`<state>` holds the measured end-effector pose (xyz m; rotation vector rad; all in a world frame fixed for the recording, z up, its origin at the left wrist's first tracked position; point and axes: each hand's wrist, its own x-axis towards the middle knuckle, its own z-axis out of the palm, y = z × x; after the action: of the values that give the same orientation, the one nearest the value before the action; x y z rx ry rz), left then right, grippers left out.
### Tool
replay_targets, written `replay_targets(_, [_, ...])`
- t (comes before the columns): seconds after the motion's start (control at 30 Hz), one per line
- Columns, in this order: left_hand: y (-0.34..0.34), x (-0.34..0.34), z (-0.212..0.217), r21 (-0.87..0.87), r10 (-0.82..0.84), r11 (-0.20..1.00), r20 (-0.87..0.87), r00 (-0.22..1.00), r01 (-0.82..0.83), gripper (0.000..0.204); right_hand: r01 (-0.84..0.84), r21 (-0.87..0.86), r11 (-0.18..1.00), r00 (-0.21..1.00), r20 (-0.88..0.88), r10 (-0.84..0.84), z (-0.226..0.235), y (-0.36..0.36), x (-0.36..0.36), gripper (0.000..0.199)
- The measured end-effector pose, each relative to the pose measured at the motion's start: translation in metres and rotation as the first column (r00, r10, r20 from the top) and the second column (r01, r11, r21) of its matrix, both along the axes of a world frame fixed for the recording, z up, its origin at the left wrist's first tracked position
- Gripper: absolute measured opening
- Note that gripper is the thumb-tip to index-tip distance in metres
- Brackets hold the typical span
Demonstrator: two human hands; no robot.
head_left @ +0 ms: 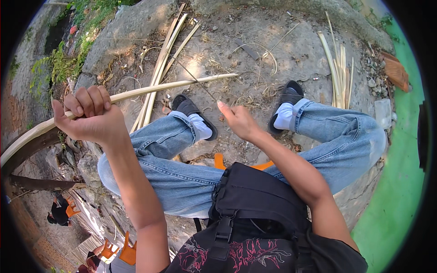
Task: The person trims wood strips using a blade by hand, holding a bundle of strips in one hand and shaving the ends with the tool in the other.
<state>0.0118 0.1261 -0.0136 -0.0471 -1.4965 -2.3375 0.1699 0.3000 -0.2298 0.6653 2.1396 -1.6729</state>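
Observation:
My left hand [88,113] is wrapped around a long, pale bamboo strip [152,88]. The strip runs from the left edge past my fist and tapers to a tip above the ground between my feet. My right hand [239,120] is closed on the near end of a thin dark knife [196,81], seen nearly edge-on. Its blade crosses the strip between my left fist and the tip; whether it cuts in, I cannot tell. The knife's handle is hidden in my fingers.
Pale split strips [160,68] lie beyond my left foot, and another bundle [337,73] lies at the far right. Curly shavings litter the dirt. A black bag [259,191] rests at my lap. A broken brick [395,72] lies by the green surface [387,200]. People sit at the lower left.

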Motion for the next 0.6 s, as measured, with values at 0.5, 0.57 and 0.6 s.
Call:
replay_targets(0.5, [-0.007,0.001,-0.009,0.051,-0.106,0.993,-0.006,0.994,0.106,0.033,-0.018,0.167,0.986,0.982,0.186,-0.014,-0.034,0.030,0.001,0.079])
replay_targets(0.57, [-0.007,0.000,-0.005,0.045,-0.105,0.993,-0.017,0.994,0.105,0.033,-0.014,0.147,0.989,0.991,0.134,-0.006,-0.024,0.017,0.000,0.079])
replay_targets(0.6, [-0.008,0.000,-0.004,0.036,-0.103,0.994,-0.023,0.994,0.104,0.032,-0.011,0.124,0.992,0.996,0.086,0.000,-0.020,0.011,0.000,0.079])
